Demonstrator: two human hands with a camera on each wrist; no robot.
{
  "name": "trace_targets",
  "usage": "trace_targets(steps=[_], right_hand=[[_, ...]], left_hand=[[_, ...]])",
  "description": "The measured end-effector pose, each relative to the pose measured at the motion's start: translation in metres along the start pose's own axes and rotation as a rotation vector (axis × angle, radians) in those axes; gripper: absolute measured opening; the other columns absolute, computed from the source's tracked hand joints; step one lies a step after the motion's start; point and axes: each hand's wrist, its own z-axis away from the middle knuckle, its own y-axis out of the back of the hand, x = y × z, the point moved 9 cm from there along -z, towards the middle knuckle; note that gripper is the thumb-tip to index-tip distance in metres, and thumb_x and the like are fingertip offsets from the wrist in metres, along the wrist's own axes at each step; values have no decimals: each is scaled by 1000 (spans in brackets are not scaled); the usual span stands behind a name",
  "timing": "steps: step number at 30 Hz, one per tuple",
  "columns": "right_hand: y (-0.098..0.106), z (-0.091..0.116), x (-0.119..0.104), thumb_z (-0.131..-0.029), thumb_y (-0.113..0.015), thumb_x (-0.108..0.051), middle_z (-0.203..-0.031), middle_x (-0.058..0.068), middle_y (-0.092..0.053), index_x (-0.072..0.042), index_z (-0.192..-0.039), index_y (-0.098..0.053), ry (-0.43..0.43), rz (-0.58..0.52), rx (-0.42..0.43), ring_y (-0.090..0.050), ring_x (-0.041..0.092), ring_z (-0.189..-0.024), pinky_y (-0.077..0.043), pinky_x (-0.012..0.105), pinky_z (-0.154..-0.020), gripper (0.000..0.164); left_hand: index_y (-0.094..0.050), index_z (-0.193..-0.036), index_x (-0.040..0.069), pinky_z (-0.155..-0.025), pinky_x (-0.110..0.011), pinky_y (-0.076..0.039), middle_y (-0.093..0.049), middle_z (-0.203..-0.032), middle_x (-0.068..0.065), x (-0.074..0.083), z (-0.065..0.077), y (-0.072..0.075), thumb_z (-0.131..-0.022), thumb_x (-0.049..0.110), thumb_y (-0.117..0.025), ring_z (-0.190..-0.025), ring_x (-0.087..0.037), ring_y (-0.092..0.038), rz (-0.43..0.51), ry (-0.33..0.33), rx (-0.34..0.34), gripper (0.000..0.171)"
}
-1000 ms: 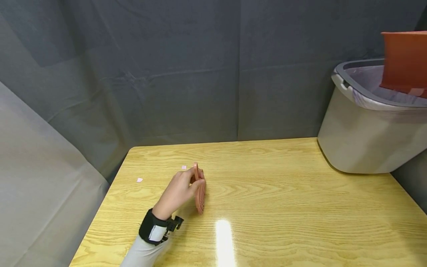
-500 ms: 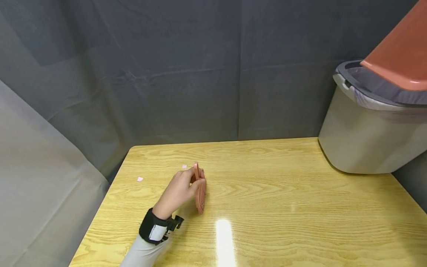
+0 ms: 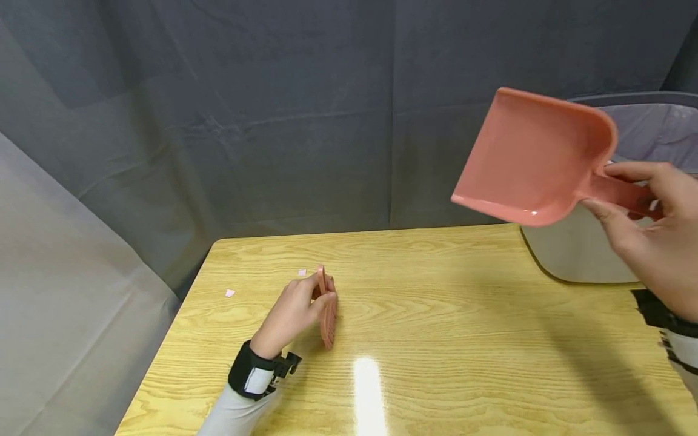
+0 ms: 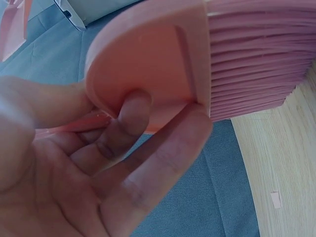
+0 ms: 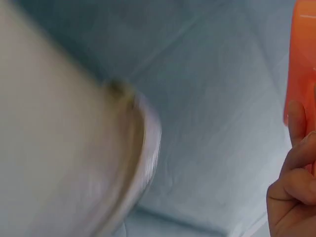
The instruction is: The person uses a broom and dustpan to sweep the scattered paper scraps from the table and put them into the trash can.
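Note:
My left hand [image 3: 294, 312] grips a small pink hand brush [image 3: 327, 321] by its handle, on the left half of the table. The left wrist view shows the brush's pink bristles [image 4: 261, 59] pointing away from the fingers. At the upper right, my right hand [image 3: 660, 218] holds a pink dustpan [image 3: 540, 157] by its handle in the air, its flat lip toward the left. The dustpan partly covers the bin behind it. Only an edge of the dustpan [image 5: 301, 64] shows in the right wrist view. Two small pink paper scraps [image 3: 229, 293] lie left of the brush.
A light grey bin [image 3: 578, 251] with a bag liner [image 3: 654, 130] stands at the table's far right corner. Dark grey cloth [image 3: 305, 151] hangs behind the wooden table [image 3: 447, 339]. A paler sheet [image 3: 65, 290] slopes at the left.
The dustpan has come from over the bin toward the left and down, turning its inside into view. My right hand has entered the head view. The left hand and brush have stayed put.

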Motion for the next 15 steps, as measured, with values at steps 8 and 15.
trace_targets(steps=[8,15], right_hand=[[-67,37,-27,-94,-78,-39,-88,3,-66,-3,-116,-71,98,-129,-221,-43,1,-68,-33,17,-61,43],[-138,79,-36,-86,-86,-20,-91,-8,-67,-15,-112,-71,29,-172,-539,-50,8,-70,-42,25,-60,31]], left_hand=[[-69,-103,10,-61,-27,-46,-70,-90,-1,2,-2,-1,-98,11,-73,-71,-11,-58,-26,-19,0,7],[-69,-107,8,-66,-29,-53,-74,-97,-4,3,0,-2,-98,11,-73,-82,-13,-68,-11,-34,0,10]])
